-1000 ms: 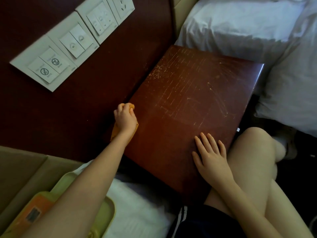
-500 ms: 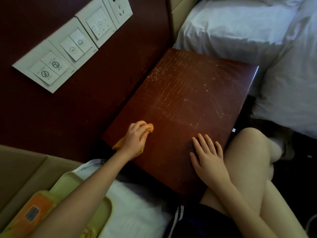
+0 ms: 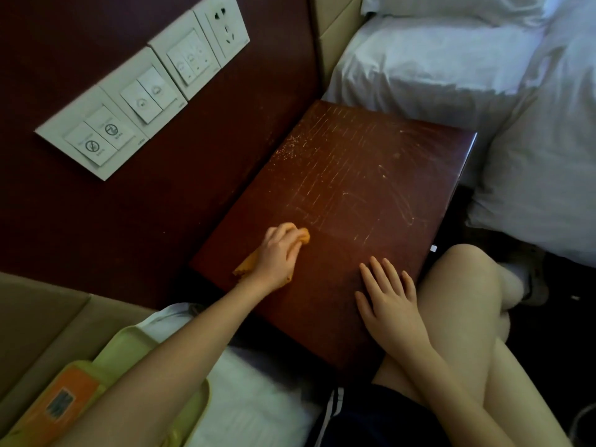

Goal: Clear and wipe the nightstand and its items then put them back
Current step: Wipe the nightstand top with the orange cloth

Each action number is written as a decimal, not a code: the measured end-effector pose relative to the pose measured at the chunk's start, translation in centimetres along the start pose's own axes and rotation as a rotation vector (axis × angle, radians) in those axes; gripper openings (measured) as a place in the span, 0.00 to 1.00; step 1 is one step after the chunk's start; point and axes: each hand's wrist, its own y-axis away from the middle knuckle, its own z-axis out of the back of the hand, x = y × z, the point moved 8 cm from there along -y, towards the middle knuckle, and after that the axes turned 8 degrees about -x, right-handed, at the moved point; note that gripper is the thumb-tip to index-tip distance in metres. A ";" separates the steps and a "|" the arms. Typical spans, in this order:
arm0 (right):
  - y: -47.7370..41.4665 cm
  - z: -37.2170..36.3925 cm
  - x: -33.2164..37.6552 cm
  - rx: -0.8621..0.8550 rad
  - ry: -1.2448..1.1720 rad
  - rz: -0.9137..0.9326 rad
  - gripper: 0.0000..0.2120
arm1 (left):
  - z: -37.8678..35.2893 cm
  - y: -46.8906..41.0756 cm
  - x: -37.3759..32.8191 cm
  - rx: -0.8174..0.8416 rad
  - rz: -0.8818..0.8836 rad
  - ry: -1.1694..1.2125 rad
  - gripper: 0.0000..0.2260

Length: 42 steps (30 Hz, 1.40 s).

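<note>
Left hand [image 3: 276, 253] bunches orange cloth [image 3: 246, 264] on nightstand [image 3: 354, 175], 9 o'clock side; right hand [image 3: 388, 300] flat, fingers spread, 5 o'clock edge.

Dark maroon wall panel [image 3: 96, 221], white switch plates [image 3: 142, 101], white-sheeted bed [image 3: 435, 66], beige headboard [image 3: 329, 33], dim light

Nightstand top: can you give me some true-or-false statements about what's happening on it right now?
1. The left hand grips a crumpled orange cloth on the dark red-brown wooden nightstand top. True.
2. The right hand holds a spray bottle. False: it lies flat on the top, fingers straight, holding nothing.
3. The far part of the top bears pale scratch-like streaks. True.
4. The white switch plates lie on the nightstand. False: they are mounted on the dark wall panel beside it.
</note>
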 end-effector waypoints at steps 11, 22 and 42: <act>0.1 0.2 0.1 -0.045 -0.029 0.007 0.24 | 2.1 -1.9 4.4 -0.231 0.446 -0.137 0.12; 0.0 0.2 -0.1 -0.043 -0.026 0.003 0.24 | -0.1 1.4 -2.2 0.079 -0.209 0.032 0.10; 0.2 0.4 -0.2 -0.044 -0.032 0.003 0.24 | -1.0 1.3 -1.6 -0.035 -0.004 0.009 0.12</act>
